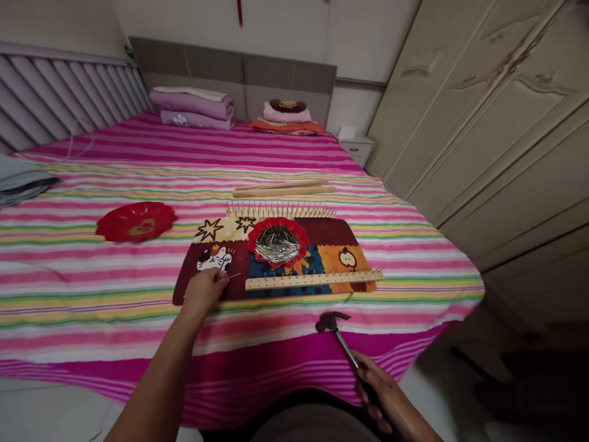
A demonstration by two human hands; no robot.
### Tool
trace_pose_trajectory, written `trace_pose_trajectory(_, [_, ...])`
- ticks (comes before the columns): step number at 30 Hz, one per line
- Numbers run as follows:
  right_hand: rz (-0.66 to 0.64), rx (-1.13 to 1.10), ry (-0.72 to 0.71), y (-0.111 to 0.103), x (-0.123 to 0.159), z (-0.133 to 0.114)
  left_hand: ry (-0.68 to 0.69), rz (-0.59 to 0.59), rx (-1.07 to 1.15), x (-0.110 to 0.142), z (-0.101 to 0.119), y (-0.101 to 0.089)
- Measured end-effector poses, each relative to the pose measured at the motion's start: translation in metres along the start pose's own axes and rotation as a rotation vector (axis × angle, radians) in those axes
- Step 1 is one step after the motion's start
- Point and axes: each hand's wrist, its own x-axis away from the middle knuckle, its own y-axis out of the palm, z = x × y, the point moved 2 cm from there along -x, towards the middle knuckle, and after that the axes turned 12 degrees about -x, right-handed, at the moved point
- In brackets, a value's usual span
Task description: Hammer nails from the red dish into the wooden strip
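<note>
My left hand (207,288) pinches a thin nail (234,275) just left of a narrow wooden strip (294,282). Nails stand up from the right part of that strip, while small holes dot its left part. In my right hand (377,387) is a claw hammer (343,337), its head held low near the front of the bed. A red scalloped dish (302,250) heaped with loose nails (277,242) sits on the patterned mat (184,285). Behind the dish, another wooden strip (285,212) bristles with upright nails.
Plain wooden strips (285,189) lie farther back on the striped bedsheet (92,276). To the left is a red scalloped lid (135,222). Folded bedding (196,109) rests by the headboard (289,80), and a wardrobe (483,116) stands to the right.
</note>
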Motion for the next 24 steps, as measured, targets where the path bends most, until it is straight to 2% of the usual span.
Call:
trace_pose_trajectory(6, [0.006,-0.011,-0.009,0.000,-0.001,0.001,0.084,-0.020,-0.147,-0.006,0.008,0.004])
trace_pose_trajectory(11, [0.007,-0.008,0.005,0.000,-0.002,0.002,0.115,-0.135,-0.155,-0.015,0.017,0.000])
trace_pose_trajectory(13, [0.008,-0.001,0.014,0.000,0.000,0.001,0.079,-0.103,0.005,-0.015,0.016,-0.003])
trace_pose_trajectory(15, [0.008,0.001,0.007,0.002,0.002,-0.001,0.025,-0.097,0.340,-0.011,0.016,-0.005])
trace_pose_trajectory(17, [0.005,0.000,-0.006,0.004,0.005,-0.004,-0.003,-0.144,0.700,-0.005,0.019,-0.003])
trace_pose_trajectory(19, [0.003,-0.004,-0.001,0.005,0.007,-0.007,0.004,-0.193,0.919,0.001,0.025,0.000])
trace_pose_trajectory(21, [0.004,-0.009,0.000,0.006,0.007,-0.007,0.028,-0.194,0.981,0.005,0.033,0.006])
trace_pose_trajectory(24, [0.003,-0.005,-0.012,0.004,0.006,-0.006,0.081,-0.153,0.936,0.008,0.042,0.016])
